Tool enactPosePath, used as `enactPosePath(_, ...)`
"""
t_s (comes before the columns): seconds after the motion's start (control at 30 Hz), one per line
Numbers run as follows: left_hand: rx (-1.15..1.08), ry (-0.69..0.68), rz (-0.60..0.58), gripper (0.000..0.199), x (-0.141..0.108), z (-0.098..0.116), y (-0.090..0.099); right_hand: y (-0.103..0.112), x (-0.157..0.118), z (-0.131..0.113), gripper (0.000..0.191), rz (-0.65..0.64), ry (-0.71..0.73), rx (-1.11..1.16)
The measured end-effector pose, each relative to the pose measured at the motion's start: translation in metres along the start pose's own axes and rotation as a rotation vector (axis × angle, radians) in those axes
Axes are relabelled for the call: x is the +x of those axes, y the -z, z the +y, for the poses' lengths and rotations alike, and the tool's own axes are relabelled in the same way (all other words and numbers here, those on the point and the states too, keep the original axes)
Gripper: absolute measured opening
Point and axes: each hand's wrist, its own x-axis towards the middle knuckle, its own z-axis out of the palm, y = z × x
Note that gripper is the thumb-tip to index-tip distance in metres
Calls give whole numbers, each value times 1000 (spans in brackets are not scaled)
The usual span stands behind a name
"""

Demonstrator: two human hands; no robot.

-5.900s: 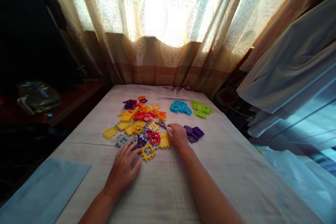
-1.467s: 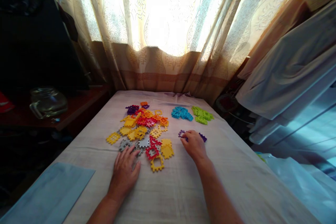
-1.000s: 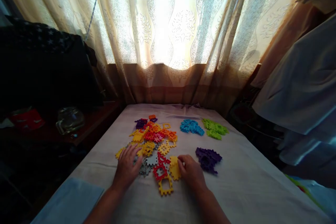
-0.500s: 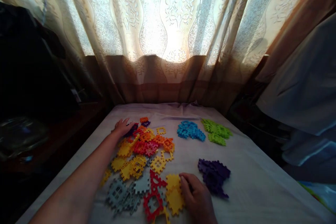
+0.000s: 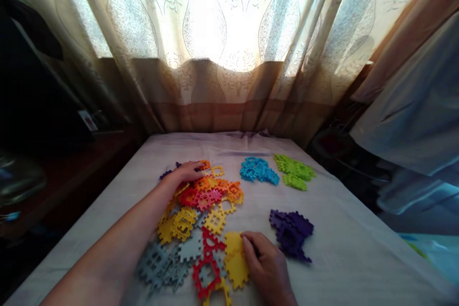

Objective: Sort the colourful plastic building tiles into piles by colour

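Observation:
My left hand (image 5: 191,170) reaches over the far end of a mixed heap of notched plastic building tiles. Its fingers are stretched out and touch or hover at an orange tile (image 5: 204,165). Behind the wrist lie dark purple tiles (image 5: 165,174). My right hand (image 5: 267,263) rests at the near side, fingers curled, thumb and fingertips at the edge of the yellow tiles (image 5: 236,263). Left of these are red frame tiles (image 5: 207,275) and grey tiles (image 5: 154,263). More yellow tiles (image 5: 183,224) and a pink-red tile (image 5: 204,201) lie further up the heap.
Separate piles of blue tiles (image 5: 258,170), lime green tiles (image 5: 294,170) and purple tiles (image 5: 292,234) lie to the right on the pale cloth (image 5: 337,253). A curtain (image 5: 215,86) hangs behind the table. Pale fabric (image 5: 416,100) hangs at the right.
My left hand has moved right from the purple tiles to the orange one, and purple tiles now lie further left. My right hand stays at the yellow tiles. The view has shifted slightly.

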Motion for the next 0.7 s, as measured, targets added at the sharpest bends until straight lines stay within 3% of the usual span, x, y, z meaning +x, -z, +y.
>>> enactPosePath(0.2, -138, -76, -193, 41, -82, 35, 12, 2, 1, -2, 33, -10, -22, -3)
enactPosePath(0.3, -204, -113, -216, 42, -117, 48, 15, 1, 0, -2, 33, -23, -32, -7)
enactPosePath(0.37, -233, -94, -209, 41, -126, 48, 20, 1, 0, -2, 33, -27, -44, -18)
enactPosePath(0.47, -231, 19, -176, 40, -115, 38, 35, 1, 0, -2, 33, -32, -55, -36)
enactPosePath(0.57, -167, 145, -58, 42, -83, 27, 46, 3, 1, -3, 33, -30, -51, -38)
enactPosePath(0.7, -37, 210, 100, 39, -37, 30, 34, 5, 2, -5, 33, -15, -28, -33)
